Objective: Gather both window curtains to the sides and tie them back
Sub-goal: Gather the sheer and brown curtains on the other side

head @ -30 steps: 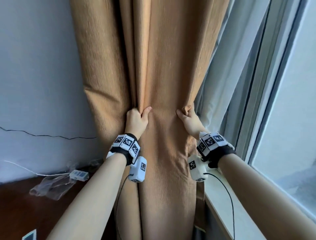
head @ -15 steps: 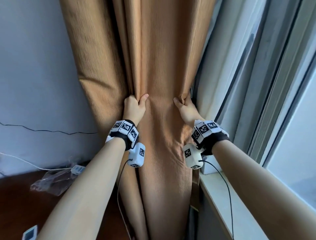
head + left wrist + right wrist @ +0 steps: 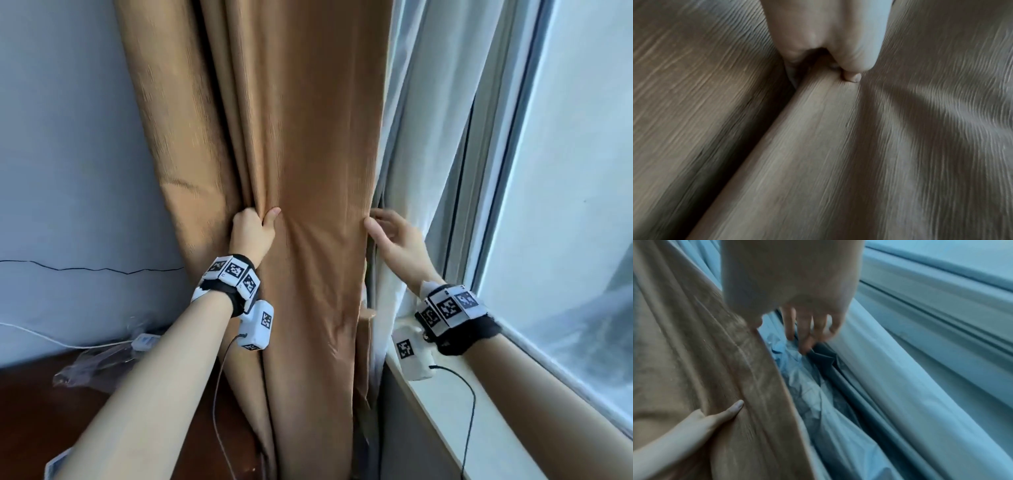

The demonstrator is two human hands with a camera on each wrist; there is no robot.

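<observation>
A tan curtain [image 3: 308, 137] hangs gathered beside the left wall. My left hand [image 3: 260, 219] grips a vertical fold of it at about waist height; in the left wrist view the thumb [image 3: 854, 78] presses into the tan curtain [image 3: 818, 162] and the fingers are buried in the fold. My right hand [image 3: 375, 219] is at the curtain's right edge with its fingers spread. In the right wrist view its thumb [image 3: 731, 408] lies on the front of the tan curtain [image 3: 694, 369], while the fingers [image 3: 803, 337] reach behind toward the white sheer curtain [image 3: 838, 402].
The white sheer curtain [image 3: 428, 137] hangs between the tan one and the window glass [image 3: 565, 205]. A white sill [image 3: 462, 428] runs below my right arm. At lower left, a plastic bag [image 3: 92, 363] and a white adapter [image 3: 145, 341] lie on dark wood.
My right hand has let go of the tan curtain's edge and spread its fingers. The curtain's right edge now hangs straighter. My left hand keeps its grip on the fold.
</observation>
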